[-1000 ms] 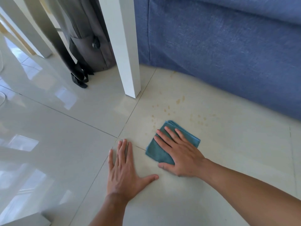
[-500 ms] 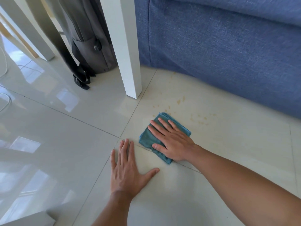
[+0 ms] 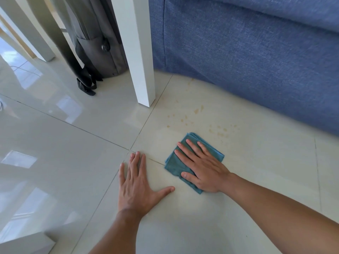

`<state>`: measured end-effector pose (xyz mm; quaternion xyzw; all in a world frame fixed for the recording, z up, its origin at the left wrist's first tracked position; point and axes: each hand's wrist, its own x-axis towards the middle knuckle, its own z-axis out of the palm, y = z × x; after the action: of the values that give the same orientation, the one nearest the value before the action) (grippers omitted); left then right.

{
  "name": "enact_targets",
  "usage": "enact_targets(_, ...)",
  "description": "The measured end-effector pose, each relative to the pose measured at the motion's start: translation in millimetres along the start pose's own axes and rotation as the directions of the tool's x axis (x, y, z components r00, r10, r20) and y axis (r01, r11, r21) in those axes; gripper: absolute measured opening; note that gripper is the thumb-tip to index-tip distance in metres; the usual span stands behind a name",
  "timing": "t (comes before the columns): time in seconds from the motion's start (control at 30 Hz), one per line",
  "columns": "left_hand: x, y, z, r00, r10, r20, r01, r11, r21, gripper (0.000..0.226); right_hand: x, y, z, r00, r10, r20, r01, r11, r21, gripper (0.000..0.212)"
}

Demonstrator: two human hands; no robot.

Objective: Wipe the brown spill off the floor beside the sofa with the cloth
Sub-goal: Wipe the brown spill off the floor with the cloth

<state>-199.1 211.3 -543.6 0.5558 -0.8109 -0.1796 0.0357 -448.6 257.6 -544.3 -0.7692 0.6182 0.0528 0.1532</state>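
One head-worn view looks forward and down from close above the tiled floor (image 3: 73,143), facing the sofa (image 3: 256,61) base and a table leg (image 3: 139,52)

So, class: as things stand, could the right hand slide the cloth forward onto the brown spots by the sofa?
Probably yes. The right hand lies flat on the cloth, and only bare floor separates it from the brown spots. The white table leg stands off to the left and the sofa lies beyond.
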Motion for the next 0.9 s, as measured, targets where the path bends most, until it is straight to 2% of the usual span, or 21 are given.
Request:
enact_targets(0.2,-0.2,1.6,0.5,1.000,-0.004,-0.005,0.004,1.000,0.014,0.139,10.3,5.2,-5.5,0.999,-0.027,0.021,0.027,1.000,0.017,0.077)
enact_targets(0.4,-1.1,2.2,4.4,0.999,0.015,-0.045,-0.013,0.999,0.043,0.125,10.3,7.9,-9.4,0.999,-0.022,0.046,0.019,0.998,0.064,0.078)
enact_targets(0.5,-0.5,1.7,5.1,1.000,0.000,-0.027,0.002,0.999,0.054,0.128,11.3,11.9,-12.9,0.998,-0.024,0.052,0.021,0.998,0.065,0.079)
enact_targets(0.7,4.2,23.8,9.6,0.997,-0.075,-0.019,0.074,0.997,-0.030,0.133,9.3,6.8,-12.9,0.999,-0.006,0.043,0.003,0.998,0.068,0.078)
enact_targets(0.8,12.3,13.5,7.2,1.000,-0.008,-0.004,0.008,1.000,-0.002,0.134,8.2,7.8,-14.2,0.999,-0.009,0.046,0.005,0.996,0.093,0.076)
enact_targets(0.9,22.1,-6.6,1.8,0.994,0.105,-0.023,-0.104,0.994,0.041,0.126,8.8,11.9,-19.0,0.998,-0.021,0.065,0.012,0.991,0.135,0.076)
